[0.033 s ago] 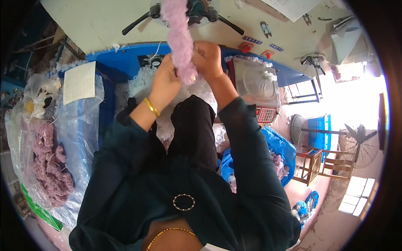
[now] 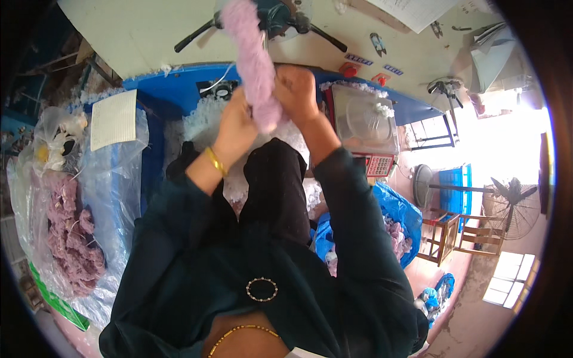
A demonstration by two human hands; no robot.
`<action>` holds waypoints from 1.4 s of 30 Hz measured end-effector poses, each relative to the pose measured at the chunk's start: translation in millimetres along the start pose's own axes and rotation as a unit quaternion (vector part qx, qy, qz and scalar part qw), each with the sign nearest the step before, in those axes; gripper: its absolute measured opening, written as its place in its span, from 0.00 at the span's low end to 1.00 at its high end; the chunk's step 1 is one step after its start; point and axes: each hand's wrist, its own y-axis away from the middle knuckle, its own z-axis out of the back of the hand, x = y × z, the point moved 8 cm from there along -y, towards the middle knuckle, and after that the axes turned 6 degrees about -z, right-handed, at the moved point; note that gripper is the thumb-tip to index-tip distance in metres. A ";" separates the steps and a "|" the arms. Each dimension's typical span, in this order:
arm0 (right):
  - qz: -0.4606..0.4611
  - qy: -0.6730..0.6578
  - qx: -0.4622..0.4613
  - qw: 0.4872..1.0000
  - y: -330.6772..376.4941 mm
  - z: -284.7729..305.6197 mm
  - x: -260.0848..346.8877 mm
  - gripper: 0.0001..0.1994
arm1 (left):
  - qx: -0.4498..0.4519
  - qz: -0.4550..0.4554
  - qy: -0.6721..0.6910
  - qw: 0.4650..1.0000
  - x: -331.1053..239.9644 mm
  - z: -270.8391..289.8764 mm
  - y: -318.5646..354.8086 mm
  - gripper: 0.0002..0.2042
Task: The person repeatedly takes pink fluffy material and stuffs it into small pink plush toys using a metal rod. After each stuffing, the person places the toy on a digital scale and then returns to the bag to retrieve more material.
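Fuzzy lilac plush piece [image 2: 253,59], glossy clear plastic bag [image 2: 113,197], shiny metal scale pan [image 2: 364,119].

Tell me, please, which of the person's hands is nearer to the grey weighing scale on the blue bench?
Right. The right hand grips the fuzzy pink piece just left of the weighing scale; the left hand holds the piece's lower end, farther left.

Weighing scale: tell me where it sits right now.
In the head view the scale sits right of the right hand, on the blue bench, with white fluff on its pan.
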 end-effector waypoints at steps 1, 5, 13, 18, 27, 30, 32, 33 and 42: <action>0.019 -0.012 -0.001 1.000 11.4 0.2 7.2 0.09 | -0.001 -0.002 0.061 0.998 -4.5 -1.6 10.0 0.18; 0.052 0.085 -0.036 0.994 -6.9 -0.4 18.8 0.08 | 0.041 -0.009 0.046 0.998 9.0 5.7 -7.1 0.21; -0.045 0.038 -0.062 0.996 -1.2 -2.6 28.5 0.14 | 0.028 0.127 0.203 0.970 -3.6 12.6 7.6 0.25; -0.114 0.025 -0.058 0.991 -14.2 -6.4 15.4 0.16 | 0.087 0.196 0.299 0.930 8.9 16.6 -1.5 0.21; -0.259 -0.264 0.102 0.923 17.6 -7.5 -21.1 0.10 | 0.161 0.321 0.569 0.740 15.4 -14.3 14.5 0.24; -0.276 -0.297 0.168 0.899 13.7 10.2 -46.6 0.11 | 0.052 0.339 0.523 0.780 0.9 -38.6 5.7 0.22; -0.247 -0.193 0.221 0.923 3.9 25.9 -53.6 0.12 | 0.020 0.336 0.505 0.795 7.5 -40.0 3.3 0.21; -0.207 -0.156 0.227 0.939 -2.0 25.6 -32.0 0.14 | 0.014 0.323 0.505 0.800 6.6 -36.2 2.2 0.21; -0.038 0.222 0.126 0.966 42.4 -10.4 55.7 0.36 | -0.009 0.199 0.416 0.887 2.2 -9.2 23.6 0.23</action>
